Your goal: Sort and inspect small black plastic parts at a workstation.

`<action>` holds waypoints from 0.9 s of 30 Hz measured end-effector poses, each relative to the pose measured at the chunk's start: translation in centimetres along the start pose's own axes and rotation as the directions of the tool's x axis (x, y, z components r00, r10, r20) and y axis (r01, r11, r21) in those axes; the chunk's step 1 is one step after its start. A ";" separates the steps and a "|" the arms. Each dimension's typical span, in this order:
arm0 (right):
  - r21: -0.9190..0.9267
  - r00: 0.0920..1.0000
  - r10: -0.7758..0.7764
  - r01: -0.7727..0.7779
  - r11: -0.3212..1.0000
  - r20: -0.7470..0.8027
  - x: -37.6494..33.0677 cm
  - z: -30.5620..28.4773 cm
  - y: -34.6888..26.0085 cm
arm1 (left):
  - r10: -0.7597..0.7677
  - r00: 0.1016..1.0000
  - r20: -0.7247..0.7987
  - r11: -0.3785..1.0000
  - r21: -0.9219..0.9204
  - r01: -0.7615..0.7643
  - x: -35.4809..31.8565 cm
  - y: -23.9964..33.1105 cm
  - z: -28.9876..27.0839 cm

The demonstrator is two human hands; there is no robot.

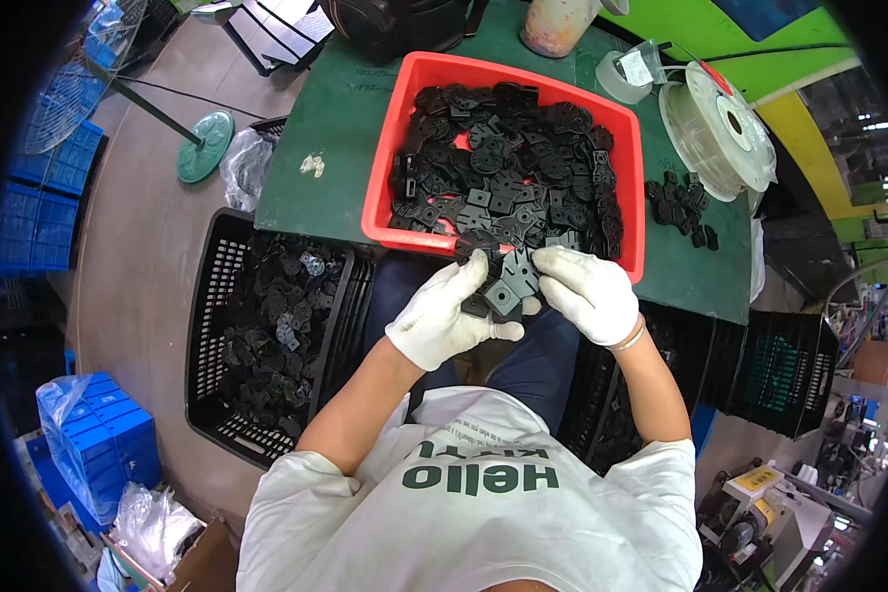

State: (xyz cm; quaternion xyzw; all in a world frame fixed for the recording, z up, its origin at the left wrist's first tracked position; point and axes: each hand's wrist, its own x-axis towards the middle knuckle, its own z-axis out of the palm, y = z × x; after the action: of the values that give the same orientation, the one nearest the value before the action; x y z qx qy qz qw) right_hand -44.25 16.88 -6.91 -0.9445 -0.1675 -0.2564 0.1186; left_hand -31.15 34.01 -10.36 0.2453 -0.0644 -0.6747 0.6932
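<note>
Both my hands wear white gloves and meet in front of the red tub (405, 239). Between them is a dark grey plastic bracket (504, 297) with slots and a round hole. My left hand (442, 314) is closed round its left side, thumb underneath, along with other black parts partly hidden by the fingers. On the opposite side, my right hand (592, 294) pinches the bracket's right edge with bent fingers. The tub sits on a green table (316, 123) and is heaped with similar black plastic parts (503, 148).
A black crate (200, 326) of parts stands at my left, another black crate (779, 375) at right. On the table's right are a loose pile of parts (676, 200) and a clear-wrapped reel (676, 123). A fan base (205, 148) and a blue box (123, 434) stand left.
</note>
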 end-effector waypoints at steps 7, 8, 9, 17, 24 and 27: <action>0.065 0.993 -0.006 -0.002 0.998 0.122 0.6 0.4 -0.2 | -0.032 0.999 -0.031 0.999 0.013 0.032 -0.5 0.3 0.3; 0.039 0.994 -0.044 0.040 0.998 0.095 0.6 0.6 -0.2 | -0.038 0.998 -0.041 0.999 0.007 0.038 -0.6 0.2 0.2; 0.041 0.994 -0.047 0.043 0.998 0.096 0.7 0.6 -0.3 | -0.035 0.999 -0.042 0.999 0.006 0.035 -0.6 0.1 -0.1; 0.059 0.581 0.775 -0.790 0.611 -0.249 -1.9 1.1 6.2 | -0.024 0.983 -0.180 0.950 0.303 0.079 -5.4 1.5 -4.9; -0.201 0.527 0.842 -0.842 0.500 -0.112 -1.7 2.4 14.5 | 0.421 0.590 -0.689 0.503 0.719 0.481 -15.3 2.3 -18.6; -0.240 0.410 0.911 -0.890 0.388 -0.051 0.2 3.2 17.9 | 0.493 0.449 -0.745 0.383 0.650 0.656 -19.9 2.1 -23.5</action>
State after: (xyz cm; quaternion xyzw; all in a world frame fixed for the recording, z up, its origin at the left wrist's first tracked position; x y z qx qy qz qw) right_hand -35.90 1.58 -11.98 -0.9014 0.3961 -0.1263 0.1212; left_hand -20.95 59.12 -25.17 0.8970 -0.0374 -0.3176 0.3051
